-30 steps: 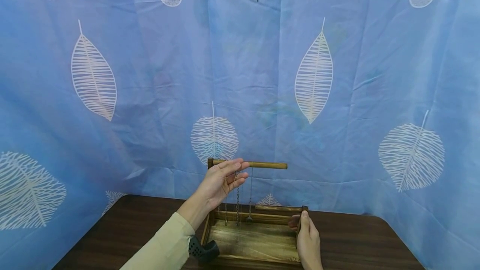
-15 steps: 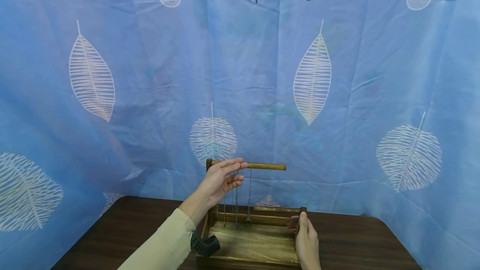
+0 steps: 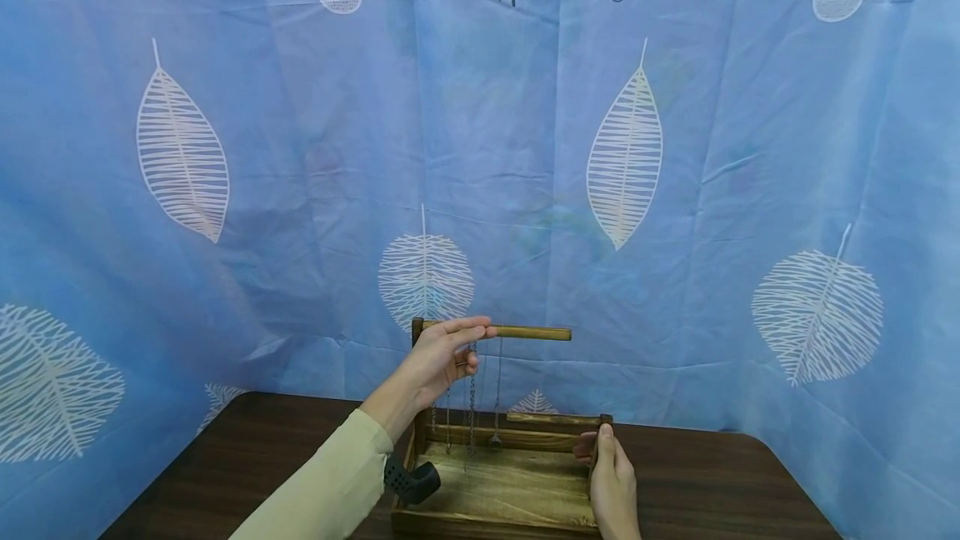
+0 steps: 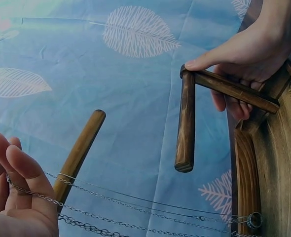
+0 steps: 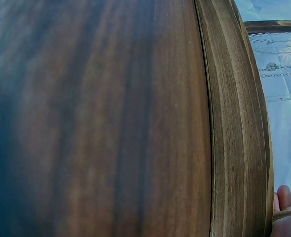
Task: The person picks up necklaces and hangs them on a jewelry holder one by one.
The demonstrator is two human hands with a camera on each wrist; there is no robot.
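Observation:
A wooden jewelry stand (image 3: pixel 525 477) has an upper bar (image 3: pixel 534 332) hung with several thin necklaces (image 3: pixel 472 407). My left hand (image 3: pixel 438 357) is at this bar, thumb and index finger close together. In the left wrist view, a chain necklace (image 4: pixel 37 196) runs across its bent fingers, held there, while the other chains pass beside it. My right hand (image 3: pixel 615 482) grips the stand's right post below the shorter lower bar (image 3: pixel 555 419). From the left wrist, its thumb rests on the post's top and its fingers curl behind. The right wrist view mostly shows the stand's wooden side (image 5: pixel 234 123).
The stand rests on a dark brown table (image 3: pixel 697 473). A blue cloth (image 3: pixel 517 173) with white leaf prints hangs behind it. A black wrist device (image 3: pixel 412 482) sits below the left sleeve (image 3: pixel 322 473), over the stand's left edge.
The left hand's lower fingers have curled in more while its thumb and index finger stay at the bar. The right hand keeps its grip on the post.

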